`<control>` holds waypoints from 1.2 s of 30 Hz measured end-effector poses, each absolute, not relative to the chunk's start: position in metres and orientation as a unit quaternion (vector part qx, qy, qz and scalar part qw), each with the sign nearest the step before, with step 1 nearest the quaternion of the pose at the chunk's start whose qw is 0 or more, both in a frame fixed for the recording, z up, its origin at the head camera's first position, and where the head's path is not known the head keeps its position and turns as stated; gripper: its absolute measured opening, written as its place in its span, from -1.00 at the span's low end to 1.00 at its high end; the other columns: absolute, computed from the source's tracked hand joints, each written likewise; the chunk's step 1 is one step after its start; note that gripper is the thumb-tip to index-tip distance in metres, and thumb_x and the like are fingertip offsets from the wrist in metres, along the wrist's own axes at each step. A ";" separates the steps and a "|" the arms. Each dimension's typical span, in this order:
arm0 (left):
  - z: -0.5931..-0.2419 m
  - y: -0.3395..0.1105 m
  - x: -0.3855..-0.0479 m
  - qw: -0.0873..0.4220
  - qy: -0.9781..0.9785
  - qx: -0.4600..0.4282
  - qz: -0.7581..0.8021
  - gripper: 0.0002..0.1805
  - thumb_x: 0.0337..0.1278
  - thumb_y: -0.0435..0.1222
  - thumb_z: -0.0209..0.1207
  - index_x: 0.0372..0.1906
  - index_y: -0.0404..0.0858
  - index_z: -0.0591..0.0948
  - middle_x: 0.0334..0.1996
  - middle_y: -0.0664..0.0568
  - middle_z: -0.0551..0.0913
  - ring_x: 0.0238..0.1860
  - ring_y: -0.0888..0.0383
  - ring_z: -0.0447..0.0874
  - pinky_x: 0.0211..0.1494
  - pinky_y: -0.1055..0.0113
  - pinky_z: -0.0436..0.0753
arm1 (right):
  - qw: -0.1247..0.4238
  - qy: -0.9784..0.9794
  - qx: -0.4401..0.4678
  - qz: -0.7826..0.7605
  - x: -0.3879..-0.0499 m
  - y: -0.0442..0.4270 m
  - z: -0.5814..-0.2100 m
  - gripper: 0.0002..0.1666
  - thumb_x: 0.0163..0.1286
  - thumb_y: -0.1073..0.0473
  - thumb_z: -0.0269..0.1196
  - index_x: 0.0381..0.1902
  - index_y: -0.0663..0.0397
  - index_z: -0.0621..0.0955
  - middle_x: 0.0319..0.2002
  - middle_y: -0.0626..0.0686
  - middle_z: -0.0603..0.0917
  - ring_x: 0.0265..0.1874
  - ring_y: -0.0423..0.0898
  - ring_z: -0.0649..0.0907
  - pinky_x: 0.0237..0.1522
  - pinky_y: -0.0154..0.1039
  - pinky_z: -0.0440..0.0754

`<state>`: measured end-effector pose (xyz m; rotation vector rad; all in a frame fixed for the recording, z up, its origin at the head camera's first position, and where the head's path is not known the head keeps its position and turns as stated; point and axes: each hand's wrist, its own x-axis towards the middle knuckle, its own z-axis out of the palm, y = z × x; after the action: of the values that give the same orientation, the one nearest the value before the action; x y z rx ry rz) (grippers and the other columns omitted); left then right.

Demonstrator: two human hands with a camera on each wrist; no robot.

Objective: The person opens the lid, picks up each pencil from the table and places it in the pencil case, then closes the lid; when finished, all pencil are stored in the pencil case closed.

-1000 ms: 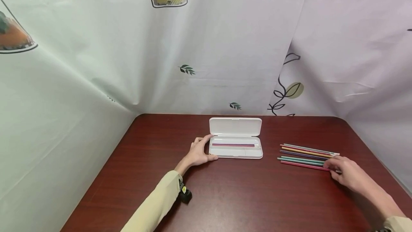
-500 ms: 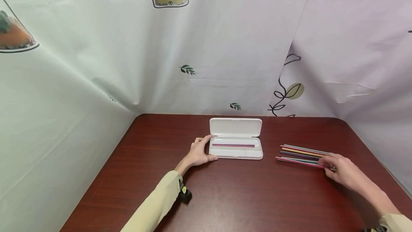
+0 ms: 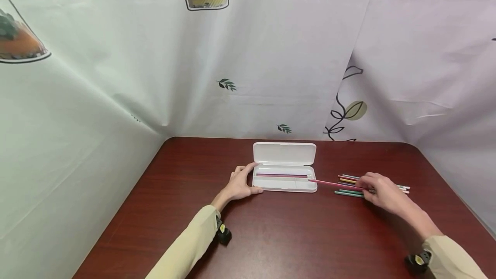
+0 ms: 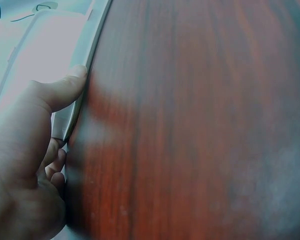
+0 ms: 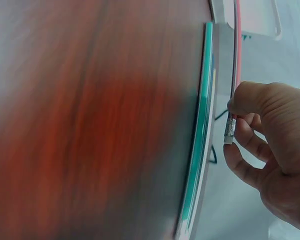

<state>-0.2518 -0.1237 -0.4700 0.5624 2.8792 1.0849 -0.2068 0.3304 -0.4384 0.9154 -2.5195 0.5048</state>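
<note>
A white pencil case [image 3: 284, 153] lies with its lid raised at the back middle of the table. One pink pencil [image 3: 280, 175] rests lengthwise inside it. My left hand [image 3: 237, 184] grips the case's left end, thumb at the front edge and fingers behind, as the left wrist view also shows with the thumb [image 4: 70, 87] on the rim. My right hand [image 3: 381, 190] pinches another pink pencil [image 3: 335, 184] near its white eraser [image 5: 228, 140], above the loose pencils. That pencil points left, its far end at the case's right side.
Several loose pencils [image 3: 348, 193], green, yellow, red and dark, lie side by side right of the case, partly hidden by my right hand. The dark red wooden table [image 3: 294, 231] meets pale printed cloth [image 3: 279, 63] at the back and sides.
My right hand has picked up a pink pencil from the front of the loose pencils and carried it left towards the case. The left hand stays on the case.
</note>
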 end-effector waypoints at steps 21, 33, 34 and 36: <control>-0.467 -0.123 -0.249 0.011 0.920 0.173 0.352 -0.03 -0.09 -0.09 0.54 0.48 -0.05 0.32 0.21 -0.22 0.45 0.24 -0.20 0.29 0.21 -0.09 0.33 | 0.137 -0.920 0.313 0.192 -0.237 0.269 -0.427 -0.70 0.06 0.50 0.39 -0.34 0.01 0.69 -0.37 -0.14 0.55 -0.39 -0.13 0.50 -0.35 -0.12 0.51; -0.468 -0.123 -0.250 0.008 0.920 0.177 0.350 -0.03 -0.09 -0.08 0.53 0.48 -0.05 0.32 0.21 -0.20 0.47 0.24 -0.19 0.29 0.21 -0.08 0.32 | 0.175 -0.893 0.362 0.200 -0.255 0.236 -0.429 -0.69 0.01 0.51 0.34 -0.37 0.00 0.69 -0.38 -0.16 0.54 -0.38 -0.14 0.51 -0.35 -0.14 0.51; -0.468 -0.123 -0.250 0.008 0.920 0.176 0.350 -0.03 -0.09 -0.08 0.53 0.48 -0.05 0.32 0.21 -0.20 0.47 0.24 -0.19 0.29 0.21 -0.08 0.32 | 0.174 -0.893 0.364 0.201 -0.256 0.233 -0.429 -0.69 0.02 0.52 0.34 -0.37 0.00 0.69 -0.38 -0.16 0.55 -0.37 -0.14 0.50 -0.35 -0.15 0.51; -0.468 -0.123 -0.250 0.009 0.920 0.175 0.349 -0.03 -0.09 -0.08 0.53 0.48 -0.05 0.32 0.21 -0.19 0.47 0.23 -0.19 0.29 0.20 -0.07 0.32 | 0.171 -0.894 0.364 0.199 -0.258 0.228 -0.429 -0.69 0.03 0.52 0.35 -0.37 0.01 0.69 -0.38 -0.15 0.54 -0.38 -0.13 0.50 -0.36 -0.15 0.51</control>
<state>-0.2502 -0.1229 -0.4679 0.5479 2.8747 1.0916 -0.2580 0.2284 -0.4290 1.0326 -2.5375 0.5650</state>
